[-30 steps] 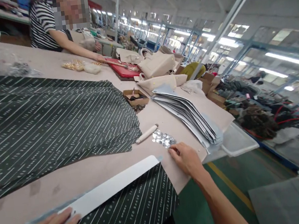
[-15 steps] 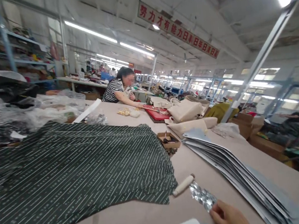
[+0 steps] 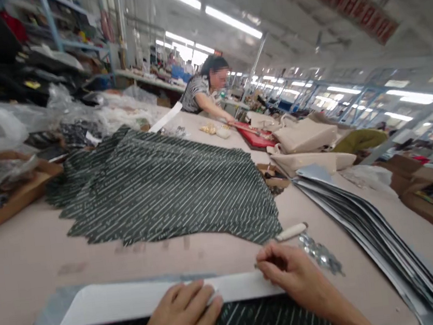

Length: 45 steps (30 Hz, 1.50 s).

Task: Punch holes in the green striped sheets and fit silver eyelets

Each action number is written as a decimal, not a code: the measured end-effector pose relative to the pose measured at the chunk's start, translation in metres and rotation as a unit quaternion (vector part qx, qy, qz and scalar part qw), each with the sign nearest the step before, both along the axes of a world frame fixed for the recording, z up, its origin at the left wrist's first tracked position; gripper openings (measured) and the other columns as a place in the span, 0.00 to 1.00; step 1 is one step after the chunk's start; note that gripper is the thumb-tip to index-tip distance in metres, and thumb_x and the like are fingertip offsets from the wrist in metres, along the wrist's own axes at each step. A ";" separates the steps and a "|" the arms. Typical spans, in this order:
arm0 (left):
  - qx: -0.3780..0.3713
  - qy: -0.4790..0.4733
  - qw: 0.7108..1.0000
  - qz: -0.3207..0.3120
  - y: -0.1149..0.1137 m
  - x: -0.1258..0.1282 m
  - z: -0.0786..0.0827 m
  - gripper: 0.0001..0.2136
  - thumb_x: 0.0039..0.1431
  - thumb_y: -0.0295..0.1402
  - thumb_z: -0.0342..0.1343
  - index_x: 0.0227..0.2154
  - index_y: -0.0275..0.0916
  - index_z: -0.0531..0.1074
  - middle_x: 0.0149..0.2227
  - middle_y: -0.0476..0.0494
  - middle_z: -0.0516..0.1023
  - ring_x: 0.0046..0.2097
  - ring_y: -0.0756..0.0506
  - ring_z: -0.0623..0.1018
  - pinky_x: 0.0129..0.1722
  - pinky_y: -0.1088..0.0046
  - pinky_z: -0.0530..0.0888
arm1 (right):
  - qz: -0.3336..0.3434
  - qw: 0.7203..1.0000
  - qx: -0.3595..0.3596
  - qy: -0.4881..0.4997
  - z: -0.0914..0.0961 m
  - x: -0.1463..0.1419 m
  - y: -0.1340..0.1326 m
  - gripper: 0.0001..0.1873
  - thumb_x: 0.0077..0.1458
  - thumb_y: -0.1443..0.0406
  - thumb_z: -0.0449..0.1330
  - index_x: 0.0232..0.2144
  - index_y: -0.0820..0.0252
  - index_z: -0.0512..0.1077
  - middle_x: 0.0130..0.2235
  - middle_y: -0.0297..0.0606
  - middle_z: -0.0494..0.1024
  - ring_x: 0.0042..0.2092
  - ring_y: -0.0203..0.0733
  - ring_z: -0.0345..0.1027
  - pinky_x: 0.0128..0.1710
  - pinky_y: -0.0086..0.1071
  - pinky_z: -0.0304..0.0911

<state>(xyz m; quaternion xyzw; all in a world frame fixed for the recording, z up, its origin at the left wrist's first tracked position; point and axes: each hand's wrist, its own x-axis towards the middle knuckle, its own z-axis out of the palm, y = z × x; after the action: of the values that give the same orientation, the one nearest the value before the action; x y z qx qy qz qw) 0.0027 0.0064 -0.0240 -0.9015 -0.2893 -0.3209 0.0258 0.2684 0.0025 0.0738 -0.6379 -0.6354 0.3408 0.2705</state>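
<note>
My left hand [image 3: 184, 312] lies over a long white strip [image 3: 111, 302], its fingers stretched out and pressing on it. A small shiny spot shows at those fingertips, too small to name. The strip rests on a blue-grey backing [image 3: 50, 314], along dark striped fabric [image 3: 265, 316] at the near edge. Above the strip's right end, my right hand [image 3: 287, 272] is closed in a pinch. A tiny piece shows at its fingertips; its kind cannot be made out. Shiny round metal discs [image 3: 321, 255] lie just beyond that hand, beside a cream-coloured handle-like tool [image 3: 292, 231].
Dark striped fabric pieces [image 3: 172, 188] spread across the table. A stack of grey-edged sheets [image 3: 374, 238] lies to the right. A cardboard box [image 3: 46, 179] stands left. Across the table a person [image 3: 200, 91] reaches toward a red item [image 3: 252, 135] beside cream bags [image 3: 303, 134].
My right hand has moved left from the metal discs to the white strip. My left hand has come into view on the strip. The view has turned left and down.
</note>
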 end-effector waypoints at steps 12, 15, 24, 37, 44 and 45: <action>-0.137 0.084 0.985 -0.059 -0.003 -0.004 0.029 0.14 0.67 0.26 0.49 0.54 0.35 0.68 0.53 0.39 0.73 0.56 0.39 0.70 0.50 0.59 0.67 | 0.187 0.975 -0.119 -0.034 -0.021 -0.055 0.029 0.08 0.55 0.70 0.59 0.32 0.62 0.79 0.26 0.29 0.77 0.27 0.31 0.64 0.27 0.24 0.57; -0.143 0.091 0.984 -0.062 -0.003 -0.004 0.030 0.13 0.68 0.26 0.48 0.53 0.36 0.69 0.52 0.40 0.73 0.56 0.39 0.70 0.50 0.59 0.68 | 0.183 0.973 -0.135 -0.035 -0.025 -0.053 0.031 0.08 0.55 0.70 0.59 0.31 0.62 0.79 0.26 0.29 0.77 0.27 0.30 0.64 0.27 0.24 0.57; -0.103 0.088 0.989 -0.058 -0.001 -0.003 0.030 0.14 0.72 0.28 0.42 0.53 0.34 0.69 0.52 0.41 0.75 0.55 0.40 0.71 0.49 0.60 0.69 | 0.214 0.960 -0.157 -0.088 -0.013 -0.059 0.044 0.09 0.51 0.74 0.59 0.28 0.63 0.80 0.24 0.30 0.77 0.26 0.31 0.64 0.27 0.24 0.56; -0.106 0.095 0.988 -0.062 0.000 -0.003 0.035 0.15 0.72 0.27 0.43 0.56 0.35 0.69 0.56 0.44 0.74 0.56 0.43 0.72 0.51 0.61 0.66 | 0.142 0.978 -0.007 -0.155 -0.015 -0.035 0.039 0.09 0.58 0.71 0.58 0.33 0.59 0.79 0.31 0.34 0.81 0.32 0.36 0.71 0.35 0.29 0.61; -0.042 0.065 0.995 -0.063 0.003 0.001 0.028 0.17 0.73 0.27 0.39 0.51 0.35 0.73 0.53 0.44 0.77 0.52 0.42 0.73 0.49 0.60 0.64 | -0.029 0.934 0.151 -0.324 -0.050 0.099 0.022 0.17 0.58 0.70 0.54 0.48 0.65 0.76 0.53 0.56 0.77 0.56 0.57 0.68 0.59 0.54 0.60; -0.039 0.052 0.996 -0.061 0.004 0.002 0.029 0.17 0.73 0.26 0.38 0.49 0.35 0.74 0.52 0.45 0.78 0.51 0.43 0.73 0.49 0.61 0.64 | -0.016 0.937 0.145 -0.319 -0.052 0.111 0.022 0.17 0.58 0.68 0.55 0.48 0.63 0.76 0.53 0.55 0.77 0.57 0.58 0.68 0.59 0.55 0.59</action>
<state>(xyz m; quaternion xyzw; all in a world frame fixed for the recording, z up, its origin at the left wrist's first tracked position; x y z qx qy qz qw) 0.0050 0.0100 0.0050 -0.9334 -0.2443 -0.2626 -0.0140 0.3796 0.0246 0.0215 -0.6771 -0.7205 0.0196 0.1485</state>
